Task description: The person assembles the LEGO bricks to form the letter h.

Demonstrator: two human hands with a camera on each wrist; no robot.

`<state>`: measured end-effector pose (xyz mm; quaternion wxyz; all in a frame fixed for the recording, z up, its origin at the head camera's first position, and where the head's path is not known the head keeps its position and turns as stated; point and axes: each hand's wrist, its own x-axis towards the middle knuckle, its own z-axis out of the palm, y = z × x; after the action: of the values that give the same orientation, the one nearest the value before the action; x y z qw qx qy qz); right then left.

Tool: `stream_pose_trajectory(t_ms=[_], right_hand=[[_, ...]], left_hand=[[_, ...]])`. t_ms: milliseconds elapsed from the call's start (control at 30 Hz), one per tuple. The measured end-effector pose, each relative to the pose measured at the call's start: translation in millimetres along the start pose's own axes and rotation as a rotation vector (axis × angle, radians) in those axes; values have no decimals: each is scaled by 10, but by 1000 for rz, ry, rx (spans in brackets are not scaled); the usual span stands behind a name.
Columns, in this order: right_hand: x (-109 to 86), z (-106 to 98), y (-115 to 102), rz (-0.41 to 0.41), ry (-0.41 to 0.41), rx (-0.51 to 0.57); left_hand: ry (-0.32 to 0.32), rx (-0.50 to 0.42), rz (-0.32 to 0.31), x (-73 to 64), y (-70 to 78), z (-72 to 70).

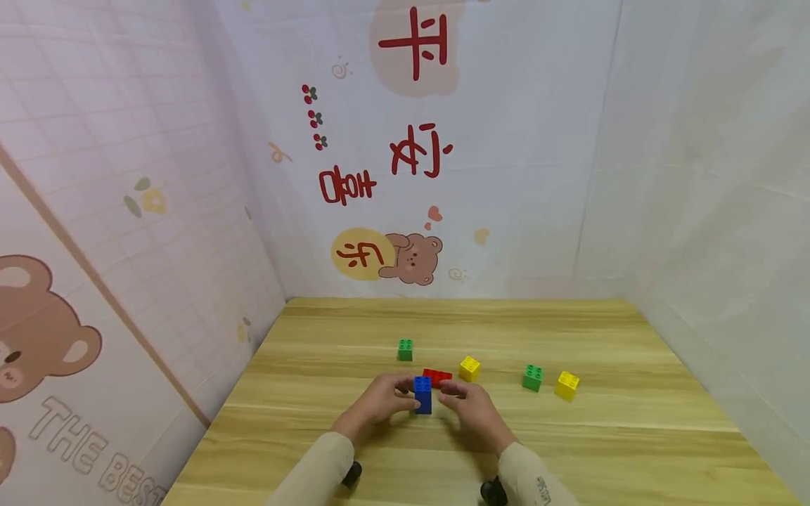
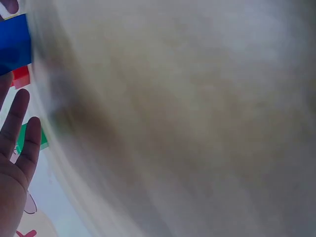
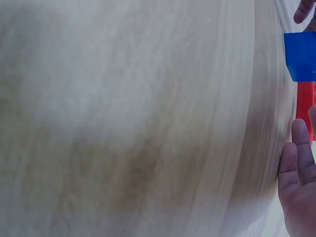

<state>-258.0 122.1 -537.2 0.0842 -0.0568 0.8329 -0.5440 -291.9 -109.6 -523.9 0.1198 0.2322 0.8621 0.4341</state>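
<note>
A tall blue brick (image 1: 422,396), studs up, stands upright between both hands near the middle of the table. My left hand (image 1: 381,399) is on its left side, with the thumb overlapping the brick's front edge and the fingers reaching behind it. From the right, my right hand (image 1: 470,406) faces the brick with fingers loosely bent and a small gap before it. Directly behind the blue brick lies a red brick (image 1: 438,377), partly covered. In the left wrist view, the blue brick (image 2: 14,43) shows at the left edge above spread fingers.
A green brick (image 1: 406,350) sits farther back, left of a yellow brick (image 1: 470,369). Another green brick (image 1: 533,378) and another yellow brick (image 1: 567,385) stand to the right. Printed cloth walls (image 1: 506,176) border the wooden table (image 1: 633,436) at the back and sides.
</note>
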Motion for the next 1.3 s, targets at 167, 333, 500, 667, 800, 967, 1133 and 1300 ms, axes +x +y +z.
stream_pose_trajectory(t_ms=[167,333,500,667,800,967,1133,1300], right_hand=[[-11,-68,26,28,11,-13],[-25,-147,3,28,42,-23],[-64,-215,-6,28,74,-49],[-102,-282,13,18,114,-66],[-117,-373,30,24,149,-87],[-149,-547,26,57,177,-90],[-210,-780,14,40,203,-102],[-250,-1017,-9,3,246,-99]], left_hand=[[1,12,-11,14,34,-11],[2,19,-52,8,35,-63],[7,40,-67,-21,-8,-132],[0,32,-102,-81,-39,-211],[-47,50,-97,-136,-55,-293],[-26,98,-94,-146,-39,-418],[84,107,-89,-54,98,-528],[161,113,-81,67,282,-599]])
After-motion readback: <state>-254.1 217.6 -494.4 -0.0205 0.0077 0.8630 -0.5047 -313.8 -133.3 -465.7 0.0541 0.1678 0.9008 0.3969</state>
